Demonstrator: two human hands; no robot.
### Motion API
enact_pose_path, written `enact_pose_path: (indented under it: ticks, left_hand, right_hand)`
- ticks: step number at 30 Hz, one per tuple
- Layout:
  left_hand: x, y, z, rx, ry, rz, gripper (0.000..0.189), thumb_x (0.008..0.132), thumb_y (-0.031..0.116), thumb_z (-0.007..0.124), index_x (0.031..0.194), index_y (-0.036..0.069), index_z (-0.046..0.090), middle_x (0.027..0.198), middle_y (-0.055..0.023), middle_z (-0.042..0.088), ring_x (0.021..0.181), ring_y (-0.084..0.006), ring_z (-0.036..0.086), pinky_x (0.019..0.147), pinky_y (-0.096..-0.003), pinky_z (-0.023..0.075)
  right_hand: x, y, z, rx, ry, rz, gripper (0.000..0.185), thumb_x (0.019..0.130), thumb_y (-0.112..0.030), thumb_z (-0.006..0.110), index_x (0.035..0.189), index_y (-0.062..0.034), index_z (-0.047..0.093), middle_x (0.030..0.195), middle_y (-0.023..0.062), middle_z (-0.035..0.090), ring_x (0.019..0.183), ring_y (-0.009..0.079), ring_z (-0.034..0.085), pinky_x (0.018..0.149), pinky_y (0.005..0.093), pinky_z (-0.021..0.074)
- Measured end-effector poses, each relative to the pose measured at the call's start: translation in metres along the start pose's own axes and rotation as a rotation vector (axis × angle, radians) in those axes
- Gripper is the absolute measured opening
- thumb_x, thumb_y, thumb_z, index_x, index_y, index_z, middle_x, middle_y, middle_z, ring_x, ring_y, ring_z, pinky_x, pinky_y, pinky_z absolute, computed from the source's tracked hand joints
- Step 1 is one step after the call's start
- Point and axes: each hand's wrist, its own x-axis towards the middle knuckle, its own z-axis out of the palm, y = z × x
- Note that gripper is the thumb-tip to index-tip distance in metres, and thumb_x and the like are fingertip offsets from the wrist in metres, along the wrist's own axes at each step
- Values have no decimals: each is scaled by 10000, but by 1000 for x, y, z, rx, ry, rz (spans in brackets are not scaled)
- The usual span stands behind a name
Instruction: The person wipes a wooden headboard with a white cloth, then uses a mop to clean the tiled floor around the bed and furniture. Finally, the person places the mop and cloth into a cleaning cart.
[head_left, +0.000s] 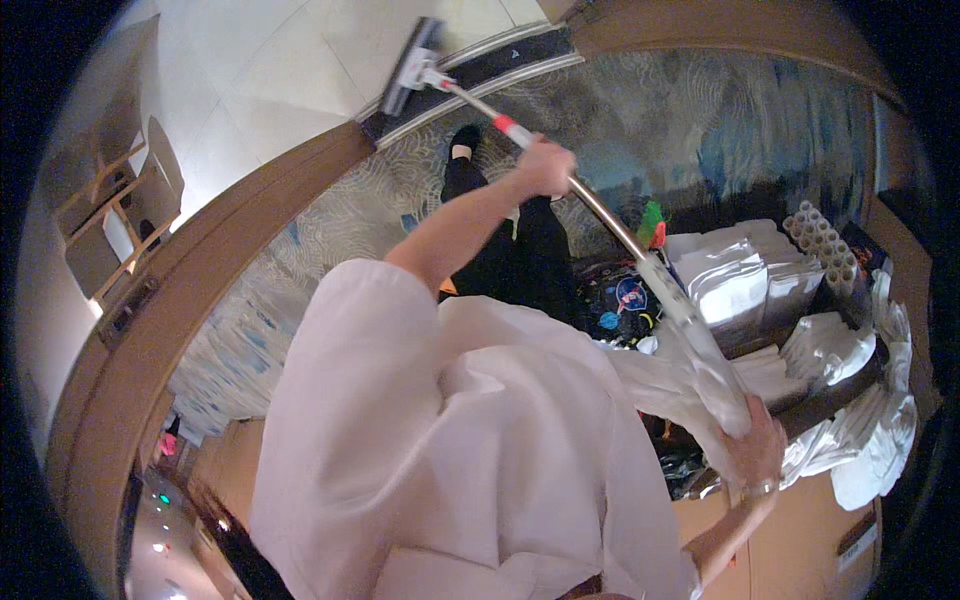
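A long-handled mop runs diagonally across the view on a metal pole (606, 211) with red and white fittings. My left hand (547, 166) is closed around the middle of the pole. My right hand (752, 448) grips its upper end, where a pale, whitish cover (701, 356), perhaps plastic, surrounds the pole. The mop's flat, dark-edged head (412, 67), slightly blurred, is over the edge of the pale tiled floor (300, 64), beside the dark door threshold (517, 56). Whether the head touches the floor, I cannot tell.
Beside me to the right stands a cart-like holder with stacked white linens or paper (724, 281), a bundle of white rolls (821, 244) and crumpled white cloth or plastic (874, 442). A brown door frame (225, 225) edges the patterned carpet (322, 217). A wooden chair (124, 214) is beyond it.
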Motion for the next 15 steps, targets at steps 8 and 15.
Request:
enact_pose_path:
  ticks: [8, 15]
  left_hand:
    - [70, 189, 11, -139, -139, 206, 176, 641, 274, 644, 704, 120, 699, 743, -115, 681, 771, -293, 665, 726, -454, 470]
    - [47, 218, -4, -306, 134, 170, 174, 648, 279, 652, 657, 107, 675, 654, -143, 644, 687, -329, 642, 808, -442, 434]
  right_hand:
    - [-78, 134, 22, 183, 36, 314, 529, 653, -76, 755, 1147, -14, 577, 1040, 199, 653, 949, 361, 626, 881, 427, 470]
    - [-105, 147, -28, 279, 259, -157, 439, 647, -40, 690, 1074, 28, 610, 960, 133, 670, 902, 220, 621, 823, 339, 485]
